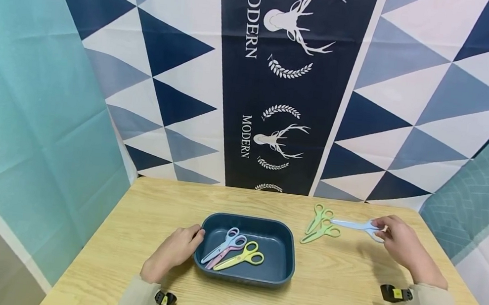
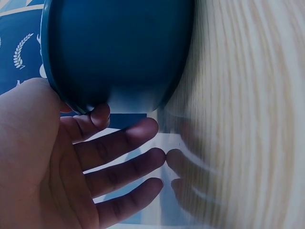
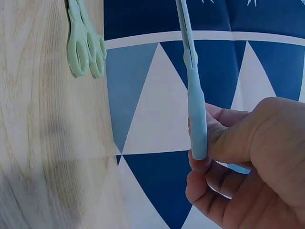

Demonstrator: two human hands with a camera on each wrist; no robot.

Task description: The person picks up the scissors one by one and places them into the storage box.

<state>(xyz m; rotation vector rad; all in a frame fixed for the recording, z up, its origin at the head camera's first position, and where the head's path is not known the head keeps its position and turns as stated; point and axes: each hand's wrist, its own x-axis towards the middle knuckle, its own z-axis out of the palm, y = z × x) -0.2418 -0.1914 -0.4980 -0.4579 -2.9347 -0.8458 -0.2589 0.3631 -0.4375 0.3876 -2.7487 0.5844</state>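
Observation:
My right hand [image 1: 402, 246] pinches the handle of a pair of light blue scissors [image 1: 350, 225] at the table's right side. The scissors are held above the wood, blades pointing left. Just left of them lie two pairs of green scissors [image 1: 320, 232], close together. My left hand [image 1: 173, 248] grips the left rim of a dark blue tray [image 1: 253, 279] with thumb and index finger; the other fingers extend below the rim in the left wrist view. Inside the tray, toward its left, lie blue scissors [image 1: 218, 250], partly covered pink scissors [image 1: 215, 262] and yellow scissors [image 1: 237, 259].
The tray stands on a light wooden table [image 1: 327, 300]. Behind the table's far edge hangs a patterned cloth [image 1: 182, 66] with triangles and deer heads. Teal cloth [image 1: 48, 102] hangs at the left. Each wrist wears a black strap device [image 1: 395, 293].

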